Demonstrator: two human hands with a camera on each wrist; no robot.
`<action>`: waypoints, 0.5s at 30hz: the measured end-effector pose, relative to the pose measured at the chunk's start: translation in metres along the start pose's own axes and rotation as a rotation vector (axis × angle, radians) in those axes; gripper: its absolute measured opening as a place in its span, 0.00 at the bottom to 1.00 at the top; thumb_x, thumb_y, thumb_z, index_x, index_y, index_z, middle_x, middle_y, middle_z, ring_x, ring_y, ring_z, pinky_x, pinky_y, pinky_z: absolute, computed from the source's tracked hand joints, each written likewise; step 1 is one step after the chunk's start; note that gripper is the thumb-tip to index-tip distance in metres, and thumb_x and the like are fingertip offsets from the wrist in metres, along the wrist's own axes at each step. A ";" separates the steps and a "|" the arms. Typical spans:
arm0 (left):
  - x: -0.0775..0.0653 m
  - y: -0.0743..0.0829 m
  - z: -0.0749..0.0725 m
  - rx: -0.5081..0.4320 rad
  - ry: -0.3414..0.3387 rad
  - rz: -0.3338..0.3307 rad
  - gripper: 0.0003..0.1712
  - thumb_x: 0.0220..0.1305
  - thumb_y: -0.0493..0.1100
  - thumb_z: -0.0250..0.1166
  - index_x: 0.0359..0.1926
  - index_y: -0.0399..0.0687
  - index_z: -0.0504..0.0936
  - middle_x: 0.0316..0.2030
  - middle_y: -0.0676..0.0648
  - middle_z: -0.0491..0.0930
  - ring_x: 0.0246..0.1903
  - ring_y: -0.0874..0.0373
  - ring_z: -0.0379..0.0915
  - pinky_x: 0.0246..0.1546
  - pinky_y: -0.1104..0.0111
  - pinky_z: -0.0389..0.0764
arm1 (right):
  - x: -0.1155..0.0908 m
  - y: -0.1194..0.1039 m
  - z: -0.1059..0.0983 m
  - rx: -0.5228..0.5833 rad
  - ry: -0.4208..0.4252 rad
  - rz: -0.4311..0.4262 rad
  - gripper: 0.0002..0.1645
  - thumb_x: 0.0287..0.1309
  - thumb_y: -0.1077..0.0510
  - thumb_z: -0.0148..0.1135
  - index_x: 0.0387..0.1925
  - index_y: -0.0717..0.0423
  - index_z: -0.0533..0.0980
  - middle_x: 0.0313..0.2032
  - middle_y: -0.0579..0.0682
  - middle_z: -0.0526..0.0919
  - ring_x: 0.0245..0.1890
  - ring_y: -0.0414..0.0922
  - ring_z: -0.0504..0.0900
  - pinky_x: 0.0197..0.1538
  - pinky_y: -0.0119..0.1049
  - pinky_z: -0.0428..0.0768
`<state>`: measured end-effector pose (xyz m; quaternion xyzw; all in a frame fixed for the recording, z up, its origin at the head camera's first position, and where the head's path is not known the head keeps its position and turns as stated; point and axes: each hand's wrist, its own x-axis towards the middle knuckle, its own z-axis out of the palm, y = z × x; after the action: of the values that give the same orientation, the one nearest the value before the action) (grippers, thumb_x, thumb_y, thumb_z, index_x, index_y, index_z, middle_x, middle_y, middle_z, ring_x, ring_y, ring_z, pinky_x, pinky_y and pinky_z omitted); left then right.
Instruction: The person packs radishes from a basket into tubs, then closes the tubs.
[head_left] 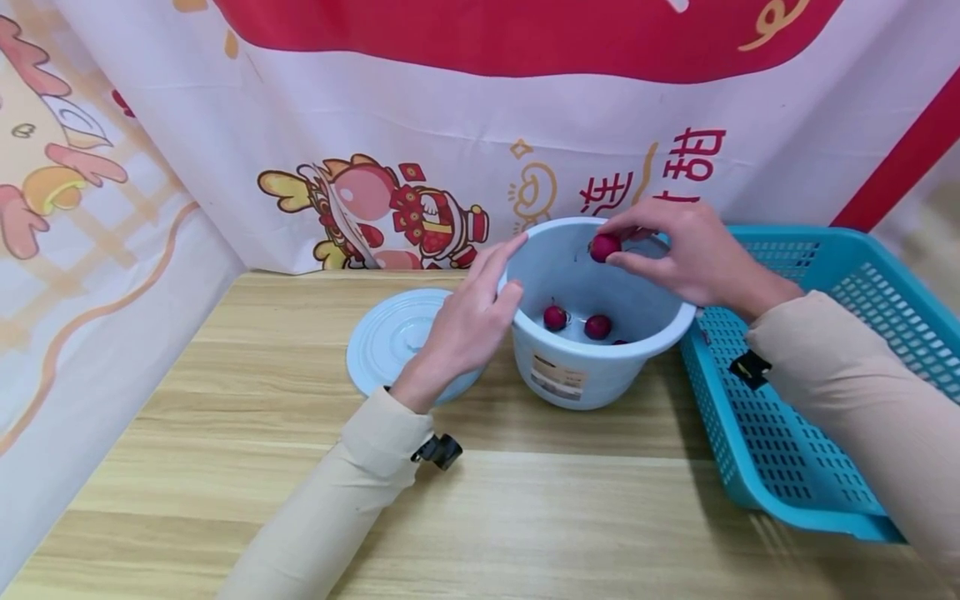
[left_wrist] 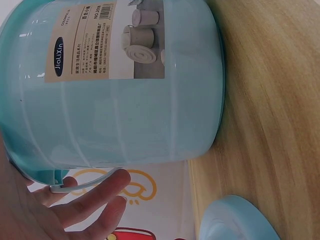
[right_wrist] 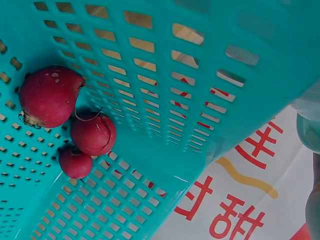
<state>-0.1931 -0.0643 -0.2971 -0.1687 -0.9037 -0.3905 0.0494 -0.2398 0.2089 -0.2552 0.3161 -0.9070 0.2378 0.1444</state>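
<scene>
My right hand [head_left: 686,250] pinches a red radish [head_left: 604,247] between thumb and fingers, over the inside of a light blue plastic bucket [head_left: 577,375]. On the bucket floor lie several more radishes, among them one radish [head_left: 555,317] on the left and another radish [head_left: 597,327] near the middle. My left hand [head_left: 472,312] rests at the bucket's left rim with its fingers extended. In the left wrist view those fingers [left_wrist: 95,202] reach past the labelled wall, beside the thin handle [left_wrist: 85,187].
A round blue lid [head_left: 382,333] lies on the wooden table [head_left: 487,517], left of the bucket. On the right stands a teal slotted basket [head_left: 720,450]; the right wrist view shows three radishes [right_wrist: 52,97] in its corner. A printed cloth [head_left: 450,108] hangs behind.
</scene>
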 end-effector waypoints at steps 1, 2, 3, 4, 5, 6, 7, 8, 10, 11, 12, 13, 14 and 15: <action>0.000 0.000 0.000 0.000 -0.002 0.002 0.33 0.71 0.55 0.42 0.75 0.78 0.51 0.75 0.62 0.52 0.66 0.54 0.65 0.59 0.49 0.75 | 0.000 0.000 0.000 0.000 -0.001 0.001 0.30 0.48 0.55 0.76 0.56 0.47 0.80 0.50 0.50 0.84 0.48 0.47 0.82 0.50 0.52 0.83; 0.000 0.000 0.000 0.000 -0.003 0.003 0.33 0.71 0.55 0.42 0.75 0.78 0.50 0.75 0.62 0.52 0.66 0.54 0.65 0.59 0.48 0.75 | -0.001 0.000 0.000 0.001 -0.002 0.004 0.30 0.48 0.55 0.76 0.56 0.47 0.80 0.50 0.49 0.84 0.48 0.47 0.82 0.50 0.52 0.83; 0.000 0.000 0.000 0.001 -0.004 0.003 0.33 0.71 0.55 0.42 0.75 0.78 0.51 0.75 0.62 0.52 0.66 0.54 0.65 0.59 0.48 0.75 | -0.001 0.000 0.000 0.001 -0.004 0.005 0.30 0.48 0.55 0.76 0.56 0.47 0.80 0.50 0.49 0.84 0.48 0.47 0.82 0.50 0.52 0.83; 0.001 0.000 0.001 0.001 -0.004 0.003 0.33 0.71 0.55 0.42 0.75 0.78 0.51 0.75 0.62 0.52 0.66 0.54 0.65 0.59 0.48 0.75 | -0.001 0.000 0.000 0.001 -0.005 0.006 0.30 0.48 0.55 0.76 0.56 0.47 0.80 0.50 0.49 0.84 0.48 0.47 0.82 0.50 0.52 0.83; 0.001 -0.001 0.001 0.001 -0.005 0.001 0.33 0.71 0.55 0.42 0.75 0.78 0.50 0.75 0.62 0.52 0.66 0.54 0.64 0.59 0.48 0.75 | -0.001 0.000 0.000 0.003 -0.006 0.006 0.30 0.48 0.55 0.76 0.56 0.47 0.80 0.50 0.50 0.84 0.48 0.47 0.82 0.50 0.52 0.83; 0.001 -0.001 0.000 0.002 -0.004 -0.001 0.33 0.71 0.55 0.41 0.75 0.78 0.50 0.75 0.62 0.52 0.66 0.54 0.64 0.59 0.48 0.75 | -0.001 0.000 0.000 0.003 -0.006 0.005 0.30 0.48 0.55 0.77 0.56 0.47 0.80 0.50 0.49 0.84 0.48 0.47 0.82 0.50 0.52 0.83; 0.001 -0.001 0.000 0.002 -0.004 -0.003 0.33 0.71 0.55 0.41 0.75 0.79 0.50 0.75 0.62 0.52 0.66 0.54 0.64 0.59 0.48 0.75 | 0.000 0.000 0.000 0.004 -0.007 0.004 0.30 0.48 0.55 0.77 0.56 0.47 0.80 0.51 0.49 0.84 0.48 0.47 0.82 0.50 0.52 0.83; 0.001 -0.001 0.000 0.002 -0.004 -0.005 0.33 0.71 0.55 0.41 0.75 0.79 0.50 0.75 0.62 0.52 0.66 0.54 0.64 0.59 0.48 0.75 | 0.000 0.000 0.000 0.003 -0.008 0.003 0.30 0.48 0.55 0.76 0.56 0.47 0.80 0.51 0.49 0.84 0.48 0.47 0.82 0.50 0.52 0.83; 0.001 -0.001 0.000 0.000 -0.004 -0.006 0.33 0.71 0.55 0.42 0.75 0.79 0.50 0.75 0.63 0.52 0.66 0.54 0.64 0.59 0.48 0.75 | 0.001 0.001 0.000 0.001 -0.006 -0.001 0.30 0.48 0.55 0.77 0.56 0.47 0.80 0.50 0.49 0.84 0.49 0.47 0.81 0.50 0.52 0.83; 0.001 0.000 0.000 0.002 -0.004 -0.006 0.33 0.71 0.55 0.42 0.75 0.79 0.50 0.75 0.63 0.52 0.66 0.54 0.64 0.59 0.48 0.75 | 0.001 0.001 0.000 0.001 -0.005 -0.002 0.30 0.48 0.54 0.77 0.56 0.47 0.80 0.50 0.49 0.84 0.49 0.47 0.81 0.50 0.52 0.83; 0.000 0.000 0.000 0.003 -0.004 -0.006 0.33 0.71 0.55 0.42 0.75 0.79 0.50 0.75 0.63 0.52 0.66 0.54 0.64 0.59 0.48 0.75 | 0.001 0.001 0.000 -0.001 -0.005 -0.003 0.30 0.48 0.54 0.77 0.56 0.47 0.80 0.50 0.49 0.84 0.49 0.47 0.81 0.50 0.52 0.83; 0.000 0.000 0.000 0.003 -0.004 -0.006 0.33 0.71 0.55 0.42 0.75 0.79 0.50 0.75 0.63 0.52 0.66 0.54 0.64 0.59 0.48 0.75 | 0.001 0.001 0.000 -0.003 -0.006 -0.003 0.30 0.48 0.54 0.77 0.56 0.47 0.80 0.50 0.49 0.84 0.49 0.47 0.81 0.50 0.52 0.83; 0.000 0.000 0.000 0.003 -0.004 -0.006 0.33 0.71 0.55 0.42 0.75 0.79 0.50 0.75 0.63 0.52 0.66 0.54 0.64 0.59 0.48 0.75 | 0.001 0.002 0.000 -0.006 -0.006 -0.003 0.30 0.48 0.54 0.77 0.56 0.47 0.80 0.50 0.49 0.84 0.49 0.47 0.81 0.50 0.52 0.83; 0.000 0.000 0.000 0.004 -0.003 -0.006 0.33 0.71 0.55 0.42 0.75 0.79 0.50 0.75 0.62 0.52 0.66 0.54 0.64 0.59 0.48 0.75 | 0.001 0.002 0.000 -0.008 -0.007 -0.002 0.30 0.48 0.55 0.77 0.56 0.47 0.80 0.50 0.49 0.84 0.49 0.47 0.81 0.50 0.52 0.83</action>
<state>-0.1934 -0.0643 -0.2968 -0.1664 -0.9051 -0.3885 0.0472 -0.2414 0.2094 -0.2558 0.3173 -0.9081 0.2331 0.1429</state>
